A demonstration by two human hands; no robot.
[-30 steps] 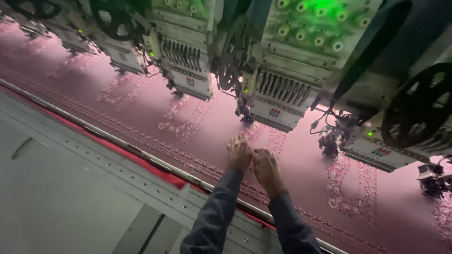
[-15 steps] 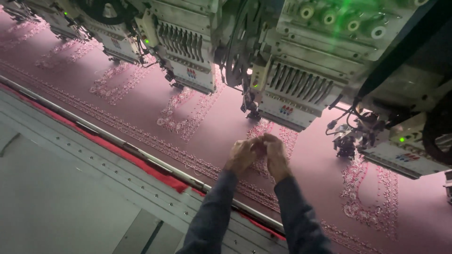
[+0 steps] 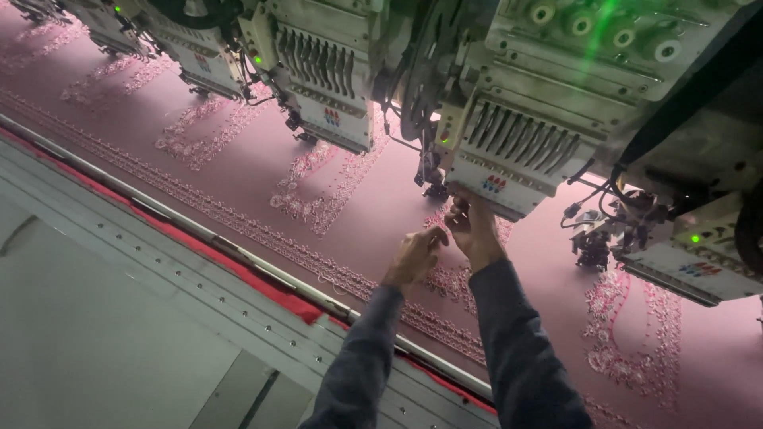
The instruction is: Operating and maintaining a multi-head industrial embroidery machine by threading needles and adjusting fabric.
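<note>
We see both hands have moved up off the pink cloth [image 3: 238, 171] to the embroidery head [image 3: 509, 151] — a second ago they were lower, over the stitched pattern. Right hand [image 3: 474, 232] now reaches under the head's needle row, fingers pinched, on what we cannot tell. Left hand [image 3: 415, 256] just beside it, fingers curled together — work has shifted from cloth to needles.

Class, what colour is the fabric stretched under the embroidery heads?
Pink fabric, stitched with paler motifs; head view.
</note>
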